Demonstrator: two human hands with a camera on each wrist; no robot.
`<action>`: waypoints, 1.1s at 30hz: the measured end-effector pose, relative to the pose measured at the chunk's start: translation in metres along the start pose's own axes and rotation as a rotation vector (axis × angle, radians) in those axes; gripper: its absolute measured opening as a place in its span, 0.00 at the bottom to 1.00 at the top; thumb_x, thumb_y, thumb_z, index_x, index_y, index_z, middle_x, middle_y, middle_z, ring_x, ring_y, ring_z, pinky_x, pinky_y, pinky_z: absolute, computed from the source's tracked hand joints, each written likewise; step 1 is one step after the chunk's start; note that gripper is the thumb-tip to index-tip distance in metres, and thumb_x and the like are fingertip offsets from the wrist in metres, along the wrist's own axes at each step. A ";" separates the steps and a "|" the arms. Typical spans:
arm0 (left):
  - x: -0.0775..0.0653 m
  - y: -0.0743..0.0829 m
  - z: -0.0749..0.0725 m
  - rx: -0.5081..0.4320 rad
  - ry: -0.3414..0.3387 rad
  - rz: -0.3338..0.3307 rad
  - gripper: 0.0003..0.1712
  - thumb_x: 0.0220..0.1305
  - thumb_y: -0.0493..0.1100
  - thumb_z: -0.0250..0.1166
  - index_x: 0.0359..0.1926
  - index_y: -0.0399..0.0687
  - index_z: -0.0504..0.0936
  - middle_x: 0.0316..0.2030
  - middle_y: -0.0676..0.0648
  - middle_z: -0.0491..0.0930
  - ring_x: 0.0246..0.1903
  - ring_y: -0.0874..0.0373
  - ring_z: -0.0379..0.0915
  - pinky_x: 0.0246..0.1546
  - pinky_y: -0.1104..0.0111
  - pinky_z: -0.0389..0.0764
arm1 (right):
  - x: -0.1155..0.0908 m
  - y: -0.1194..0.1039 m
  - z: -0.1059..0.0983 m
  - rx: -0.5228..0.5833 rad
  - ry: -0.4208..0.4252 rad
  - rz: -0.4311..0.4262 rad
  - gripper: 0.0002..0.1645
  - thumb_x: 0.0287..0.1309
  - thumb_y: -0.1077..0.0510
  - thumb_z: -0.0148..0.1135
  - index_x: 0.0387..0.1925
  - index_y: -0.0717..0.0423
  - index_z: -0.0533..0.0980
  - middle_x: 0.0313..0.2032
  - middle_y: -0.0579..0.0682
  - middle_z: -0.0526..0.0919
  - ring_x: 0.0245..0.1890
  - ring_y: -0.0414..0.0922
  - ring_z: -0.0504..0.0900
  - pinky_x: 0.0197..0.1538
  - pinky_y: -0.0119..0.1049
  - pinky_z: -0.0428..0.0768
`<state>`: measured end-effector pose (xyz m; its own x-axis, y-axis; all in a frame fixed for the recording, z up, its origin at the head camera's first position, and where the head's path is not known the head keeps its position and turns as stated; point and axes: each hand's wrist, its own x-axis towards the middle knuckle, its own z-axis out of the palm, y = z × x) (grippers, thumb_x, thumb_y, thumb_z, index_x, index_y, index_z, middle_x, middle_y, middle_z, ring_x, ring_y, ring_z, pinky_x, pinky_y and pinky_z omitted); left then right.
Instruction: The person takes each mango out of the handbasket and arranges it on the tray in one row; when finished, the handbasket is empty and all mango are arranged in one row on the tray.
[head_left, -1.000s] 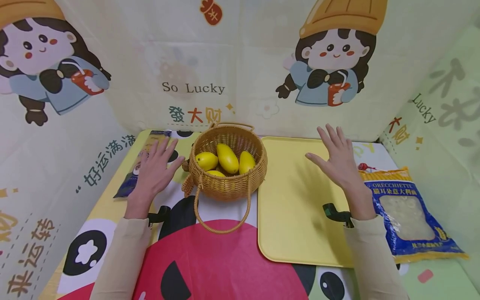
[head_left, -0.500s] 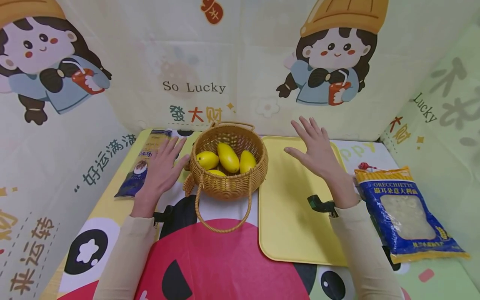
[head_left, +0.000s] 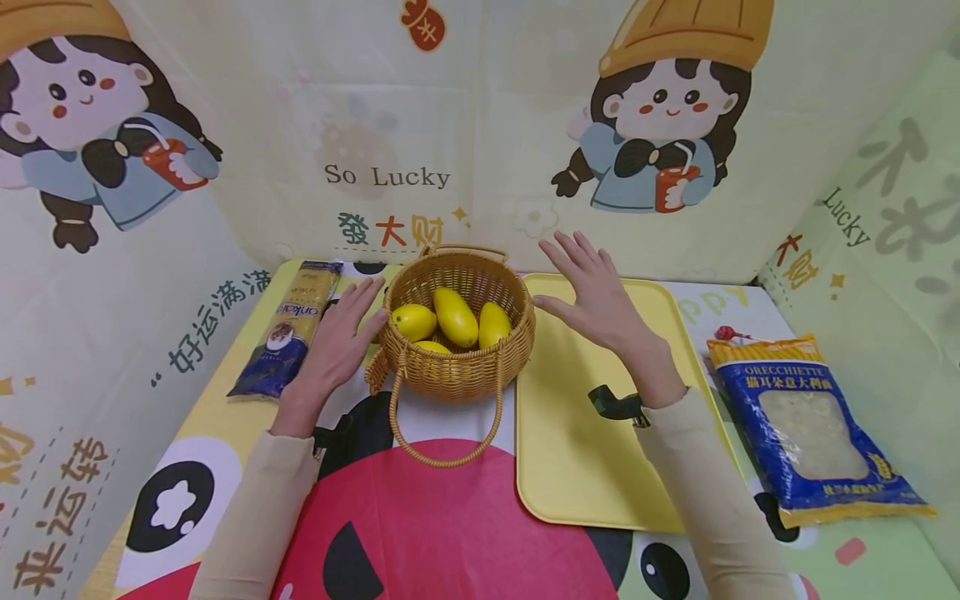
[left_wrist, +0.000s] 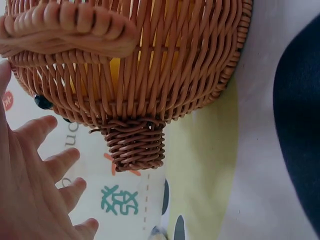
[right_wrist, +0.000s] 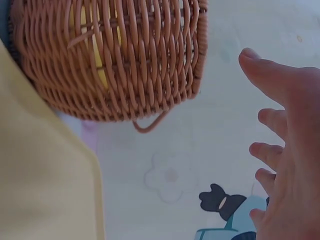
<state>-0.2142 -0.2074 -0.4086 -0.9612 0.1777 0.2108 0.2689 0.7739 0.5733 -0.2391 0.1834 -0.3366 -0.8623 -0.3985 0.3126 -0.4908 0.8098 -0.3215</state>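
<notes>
A round wicker basket [head_left: 457,375] stands at the table's middle, one handle folded down toward the front and the other at the back. Several yellow mangoes [head_left: 455,317] lie inside it. At the basket's left side is my left hand [head_left: 339,337], fingers spread and straight, thumb close to the rim; whether it touches I cannot tell. My right hand [head_left: 592,300] hovers to the basket's right, above the tray, with fingers extended and nothing held. Both wrist views show the woven wall [left_wrist: 165,65] beside the hands, and in the right wrist view a gap separates thumb and basket.
A yellow tray [head_left: 585,467] lies right of the basket, its left edge close by. Farther right is a blue orecchiette bag [head_left: 813,433] with a small red lollipop [head_left: 727,332] behind it. A blue and gold packet [head_left: 288,329] lies at left. Patterned cloth walls enclose the table.
My right hand has moved left over the tray to the basket's right side. My left hand has shifted slightly right, closer to the basket. Basket and mangoes have stayed put.
</notes>
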 end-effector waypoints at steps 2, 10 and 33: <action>0.000 0.001 0.001 -0.017 -0.005 0.000 0.35 0.73 0.69 0.40 0.78 0.74 0.47 0.79 0.52 0.47 0.79 0.47 0.36 0.75 0.38 0.37 | 0.003 -0.004 0.002 0.002 -0.004 -0.012 0.50 0.60 0.32 0.60 0.78 0.34 0.50 0.79 0.47 0.49 0.80 0.50 0.40 0.76 0.65 0.42; -0.002 0.002 0.003 -0.056 -0.031 -0.005 0.37 0.73 0.69 0.40 0.78 0.71 0.46 0.79 0.51 0.47 0.79 0.45 0.36 0.75 0.38 0.35 | 0.013 -0.021 0.013 0.028 -0.041 -0.058 0.49 0.61 0.32 0.59 0.78 0.35 0.51 0.79 0.47 0.51 0.80 0.51 0.42 0.77 0.63 0.43; 0.000 0.013 0.019 -0.333 -0.018 -0.070 0.34 0.75 0.63 0.44 0.77 0.79 0.44 0.79 0.53 0.48 0.77 0.46 0.46 0.72 0.38 0.54 | 0.025 -0.056 0.039 0.093 -0.129 -0.198 0.40 0.64 0.41 0.62 0.74 0.43 0.62 0.76 0.50 0.60 0.79 0.51 0.51 0.79 0.51 0.50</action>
<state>-0.2115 -0.1855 -0.4162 -0.9782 0.1443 0.1493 0.2045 0.5441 0.8138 -0.2374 0.1112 -0.3455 -0.7543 -0.6018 0.2624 -0.6557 0.6701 -0.3480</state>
